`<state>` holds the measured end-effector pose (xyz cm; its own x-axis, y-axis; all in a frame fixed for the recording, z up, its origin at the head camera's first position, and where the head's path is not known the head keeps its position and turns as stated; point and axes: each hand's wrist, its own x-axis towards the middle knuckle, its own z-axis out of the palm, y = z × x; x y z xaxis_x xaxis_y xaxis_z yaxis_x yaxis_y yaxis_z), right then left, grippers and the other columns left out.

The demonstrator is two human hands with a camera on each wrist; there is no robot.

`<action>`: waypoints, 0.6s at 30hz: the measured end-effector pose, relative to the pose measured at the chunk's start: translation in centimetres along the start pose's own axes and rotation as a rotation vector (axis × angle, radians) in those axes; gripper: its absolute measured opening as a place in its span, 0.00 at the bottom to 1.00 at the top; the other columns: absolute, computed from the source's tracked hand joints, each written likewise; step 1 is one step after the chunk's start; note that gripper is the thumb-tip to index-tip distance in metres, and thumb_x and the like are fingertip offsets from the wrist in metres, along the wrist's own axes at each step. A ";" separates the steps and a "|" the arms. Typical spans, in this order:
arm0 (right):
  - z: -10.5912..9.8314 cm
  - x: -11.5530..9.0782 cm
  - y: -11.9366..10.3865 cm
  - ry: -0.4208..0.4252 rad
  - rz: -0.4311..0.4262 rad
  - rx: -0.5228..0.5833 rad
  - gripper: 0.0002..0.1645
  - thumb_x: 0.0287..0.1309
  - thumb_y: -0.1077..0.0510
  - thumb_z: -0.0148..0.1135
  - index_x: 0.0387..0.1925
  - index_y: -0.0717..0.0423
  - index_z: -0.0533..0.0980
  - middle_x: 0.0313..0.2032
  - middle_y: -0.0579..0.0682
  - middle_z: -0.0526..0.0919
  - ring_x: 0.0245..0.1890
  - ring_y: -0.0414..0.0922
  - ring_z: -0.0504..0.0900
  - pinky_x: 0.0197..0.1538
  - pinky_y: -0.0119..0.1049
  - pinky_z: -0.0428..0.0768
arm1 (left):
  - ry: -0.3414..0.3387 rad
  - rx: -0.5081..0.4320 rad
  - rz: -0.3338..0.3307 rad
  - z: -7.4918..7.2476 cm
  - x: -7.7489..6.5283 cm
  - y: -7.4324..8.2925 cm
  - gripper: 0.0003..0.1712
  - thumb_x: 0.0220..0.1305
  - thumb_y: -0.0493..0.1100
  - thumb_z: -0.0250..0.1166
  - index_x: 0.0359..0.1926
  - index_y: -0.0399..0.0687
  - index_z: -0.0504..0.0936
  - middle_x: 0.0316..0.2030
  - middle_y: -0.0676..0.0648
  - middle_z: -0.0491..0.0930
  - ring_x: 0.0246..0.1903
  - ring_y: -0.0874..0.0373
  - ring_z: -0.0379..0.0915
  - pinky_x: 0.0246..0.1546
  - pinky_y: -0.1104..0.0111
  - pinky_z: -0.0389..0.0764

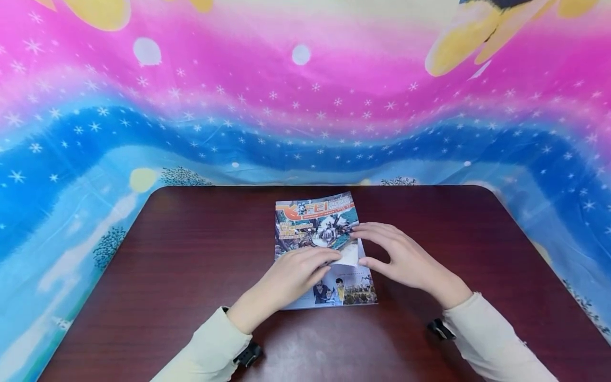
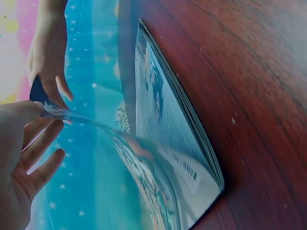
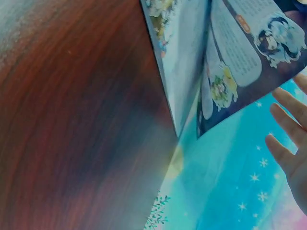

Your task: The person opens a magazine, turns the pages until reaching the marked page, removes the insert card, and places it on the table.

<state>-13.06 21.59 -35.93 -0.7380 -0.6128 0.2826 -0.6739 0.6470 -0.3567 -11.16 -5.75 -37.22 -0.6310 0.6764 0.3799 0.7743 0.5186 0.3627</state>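
A magazine (image 1: 315,225) with a colourful illustrated cover lies on the table, its cover lifted and bowed up from the near edge. Below the raised cover, a page with printed figures (image 1: 341,292) shows. My left hand (image 1: 296,270) pinches the cover's near edge, thumb against it and fingers behind, as the left wrist view shows. At the cover's right edge is my right hand (image 1: 398,254), fingers stretched out and thumb apart from them. In the right wrist view, the cover's dark inner side (image 3: 240,91) stands up from the page, with the right hand's fingers (image 3: 288,122) beside its edge.
The dark red wooden table (image 1: 191,254) has its far edge just behind the magazine. A pink and blue cloth (image 1: 305,95) with snowflakes hangs behind and around it. Black wrist straps, one by the left sleeve (image 1: 205,339), sit at both cuffs.
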 end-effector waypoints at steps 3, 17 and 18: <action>-0.6 -0.2 0.0 0.035 -0.001 -0.011 0.33 0.61 0.47 0.69 0.65 0.49 0.73 0.65 0.48 0.73 0.67 0.50 0.67 0.67 0.55 0.64 | 0.028 0.014 -0.035 -0.3 -0.4 -0.1 0.20 0.70 0.40 0.62 0.62 0.53 0.79 0.54 0.53 0.82 0.50 0.59 0.79 0.51 0.64 0.80; -0.6 -1.8 0.8 0.000 0.075 -0.017 0.33 0.62 0.45 0.67 0.66 0.47 0.72 0.66 0.46 0.72 0.67 0.49 0.68 0.65 0.55 0.66 | 0.205 0.117 -0.205 -2.9 -3.5 -1.8 0.35 0.63 0.39 0.70 0.70 0.51 0.69 0.61 0.47 0.77 0.55 0.53 0.78 0.51 0.57 0.81; -0.4 -1.9 0.9 -0.010 0.075 -0.018 0.32 0.62 0.45 0.67 0.66 0.48 0.73 0.66 0.46 0.72 0.66 0.49 0.68 0.65 0.54 0.66 | 0.220 0.125 -0.214 -3.2 -3.8 -1.8 0.36 0.62 0.38 0.70 0.70 0.50 0.69 0.60 0.47 0.77 0.53 0.53 0.79 0.50 0.57 0.81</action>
<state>-12.24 23.56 -36.41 -0.7861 -0.5668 0.2466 -0.6173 0.6995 -0.3600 -10.34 -10.90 -36.62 -0.7646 0.4231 0.4861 0.6145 0.7059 0.3522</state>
